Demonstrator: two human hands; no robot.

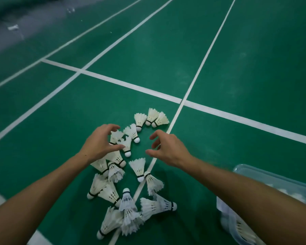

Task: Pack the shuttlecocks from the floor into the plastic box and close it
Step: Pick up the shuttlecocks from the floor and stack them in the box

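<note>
The green court floor [237,59] with white lines is carrying a loose scatter of white feathered shuttlecocks [127,174]. Right of that scatter, a translucent plastic box [265,175] is sitting open, some shuttlecocks apparently inside. Both hands are reaching over the scatter's far part, left hand [102,144] and right hand [168,147] spread and curved, holding nothing. Gathering seems under way; next, closing on a cluster.

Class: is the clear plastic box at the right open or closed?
Open: the clear plastic box shows no lid on top, and white shuttlecocks lie inside.
</note>
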